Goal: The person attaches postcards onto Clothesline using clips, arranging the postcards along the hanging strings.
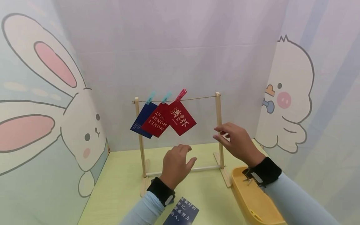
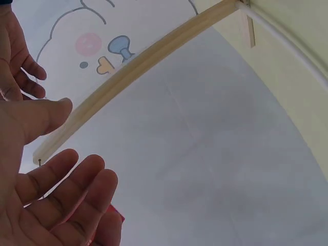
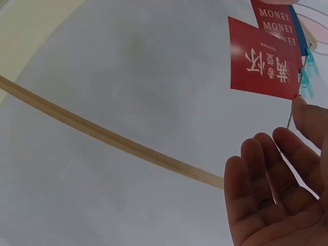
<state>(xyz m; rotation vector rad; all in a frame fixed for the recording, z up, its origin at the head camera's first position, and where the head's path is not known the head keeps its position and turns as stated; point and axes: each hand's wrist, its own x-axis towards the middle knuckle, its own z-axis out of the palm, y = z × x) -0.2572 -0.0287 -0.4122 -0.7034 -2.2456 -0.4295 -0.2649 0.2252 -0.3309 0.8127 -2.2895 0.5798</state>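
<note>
Left hand and right hand are held apart, fingers loosely bent and nothing gripped, the right one near a pale wooden post, the left one lower than a red card with white characters. By a pink plastic clothespin, that card is hung from a brown string, partly overlapping a red card printed MONEY.

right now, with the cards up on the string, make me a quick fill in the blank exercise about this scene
1. The number of cards hanging from the string is ____.
2. The middle card of these repeats the printed English word ____.
3. In the head view, the leftmost hanging card is coloured ____.
4. The hand nearer the tray is the person's ____ one.

Missing words: three; MONEY; blue; right.
</note>
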